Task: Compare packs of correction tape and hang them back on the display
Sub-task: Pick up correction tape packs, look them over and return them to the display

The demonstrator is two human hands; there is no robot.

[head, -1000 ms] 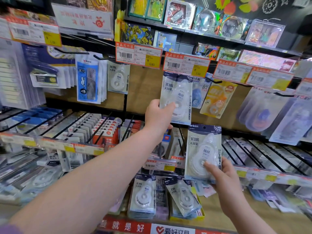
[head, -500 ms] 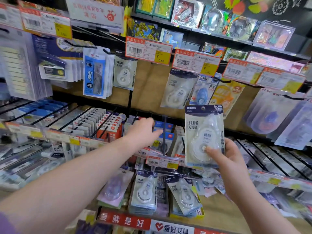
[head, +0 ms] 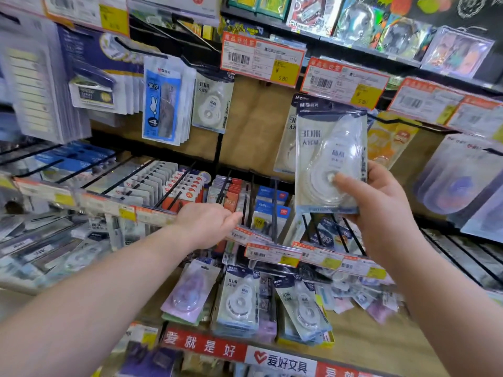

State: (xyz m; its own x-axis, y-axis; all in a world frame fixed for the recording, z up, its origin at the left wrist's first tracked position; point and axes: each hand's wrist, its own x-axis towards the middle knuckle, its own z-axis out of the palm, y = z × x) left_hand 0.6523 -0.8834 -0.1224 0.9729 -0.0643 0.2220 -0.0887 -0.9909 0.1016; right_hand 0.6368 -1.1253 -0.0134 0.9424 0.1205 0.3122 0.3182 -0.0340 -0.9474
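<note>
My right hand (head: 381,213) grips a pack of white correction tape (head: 326,148) by its lower right, thumb on the front, holding it upright in front of the display. Behind it a similar pack (head: 285,148) hangs on a hook below a price tag (head: 344,81). My left hand (head: 209,221) is lower, over the middle shelf's price rail, fingers loosely bent and holding nothing. Another white pack (head: 211,104) hangs further left. More correction tape packs (head: 239,303) lie on the bottom shelf.
Black metal hooks (head: 275,210) stick out from the middle row toward me, near my left hand. Blue ruler packs (head: 162,102) hang at upper left, orange packs (head: 389,142) at right. Boxed toys fill the top shelf (head: 353,20).
My left hand let go of the hanging pack and dropped down to the middle rail. My right hand raised its pack up in front of the hanging one. The camera moved closer.
</note>
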